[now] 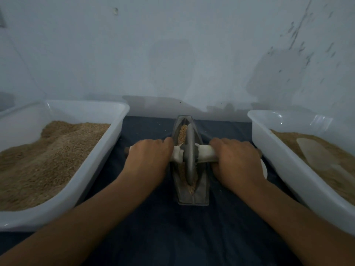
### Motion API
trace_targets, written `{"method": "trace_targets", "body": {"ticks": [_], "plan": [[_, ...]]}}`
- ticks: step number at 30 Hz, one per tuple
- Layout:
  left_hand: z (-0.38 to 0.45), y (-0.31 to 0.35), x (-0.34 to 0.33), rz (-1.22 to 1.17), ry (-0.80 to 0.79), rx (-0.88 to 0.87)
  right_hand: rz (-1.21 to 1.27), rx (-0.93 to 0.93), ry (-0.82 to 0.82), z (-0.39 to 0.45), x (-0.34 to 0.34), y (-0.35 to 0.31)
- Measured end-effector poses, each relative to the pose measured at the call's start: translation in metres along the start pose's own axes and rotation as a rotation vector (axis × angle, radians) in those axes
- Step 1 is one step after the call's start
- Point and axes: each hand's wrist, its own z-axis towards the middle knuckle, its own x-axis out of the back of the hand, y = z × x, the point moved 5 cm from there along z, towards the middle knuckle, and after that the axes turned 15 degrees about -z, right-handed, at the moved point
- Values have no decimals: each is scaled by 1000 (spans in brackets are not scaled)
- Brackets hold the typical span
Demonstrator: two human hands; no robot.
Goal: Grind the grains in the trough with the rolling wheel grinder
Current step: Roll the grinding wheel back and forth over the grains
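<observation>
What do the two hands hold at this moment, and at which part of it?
Both hold the rolling wheel grinder by its axle handle: the left hand grips the left end, the right hand the right end, with the wheel between them in the trough.

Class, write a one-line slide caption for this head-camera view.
Left hand and right hand grip the wheel grinder handle, wheel in the grain-filled trough, between two white tubs.
</observation>
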Motion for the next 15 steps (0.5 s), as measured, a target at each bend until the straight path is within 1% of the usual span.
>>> {"method": "trace_targets", "body": {"ticks": [3, 6, 9, 11, 15], "plan": [[9, -7, -11, -42, -2, 33, -28, 16, -21, 17, -16, -2], [27, -13, -20, -59, -1, 53, -13, 23, -130, 38, -38, -3], [48, -12, -26, 22, 51, -9, -6, -9, -201, 49, -61, 2], [63, -11, -29, 31, 77, -43, 10, -28, -250, 56, -73, 5], [86, -18, -37, 16, 65, -39, 45, -26, -371, 75, -90, 10]]}}
